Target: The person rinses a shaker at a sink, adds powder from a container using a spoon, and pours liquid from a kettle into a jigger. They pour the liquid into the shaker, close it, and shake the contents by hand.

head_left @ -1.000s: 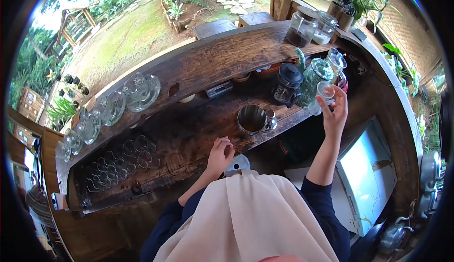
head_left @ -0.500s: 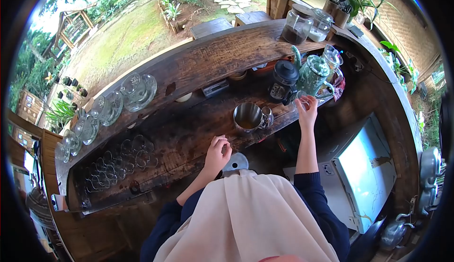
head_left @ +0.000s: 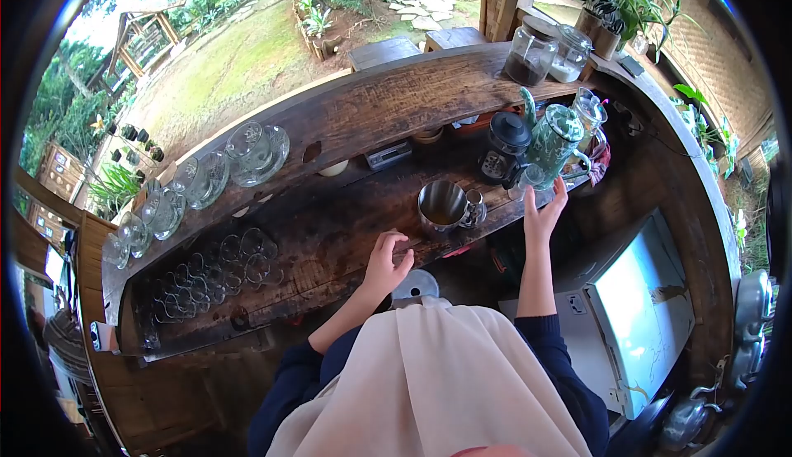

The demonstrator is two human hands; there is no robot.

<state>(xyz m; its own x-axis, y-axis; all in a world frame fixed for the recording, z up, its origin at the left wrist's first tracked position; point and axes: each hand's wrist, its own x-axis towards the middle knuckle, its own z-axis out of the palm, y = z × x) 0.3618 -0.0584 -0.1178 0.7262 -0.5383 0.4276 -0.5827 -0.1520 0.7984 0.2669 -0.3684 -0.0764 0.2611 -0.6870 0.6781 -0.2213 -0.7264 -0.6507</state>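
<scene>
My right hand [head_left: 542, 212] is raised at the counter's front edge, thumb and fingers spread apart. Just beyond its fingertips stands a small clear glass [head_left: 533, 178], beside a black-lidded French press [head_left: 503, 148] and a green-and-white speckled kettle [head_left: 554, 139]. My left hand [head_left: 386, 264] hovers near the front edge with loosely curled, parted fingers and nothing in them. Between the hands, a steel pitcher [head_left: 441, 204] holds some brownish liquid at the bottom. A small shiny metal cup [head_left: 473, 209] is right against the pitcher's side.
Rows of upturned glass cups [head_left: 210, 271] stand on the left of the wooden counter [head_left: 346, 218]. Glass cups on saucers [head_left: 257, 156] line the raised ledge. Two lidded jars [head_left: 532, 53] stand at the back right. A large white box [head_left: 635, 292] is below on my right.
My right hand has gone from pinched fingers by the small glass to spread fingers just in front of it. My left hand's fingers have opened a little. The view has shifted slightly.
</scene>
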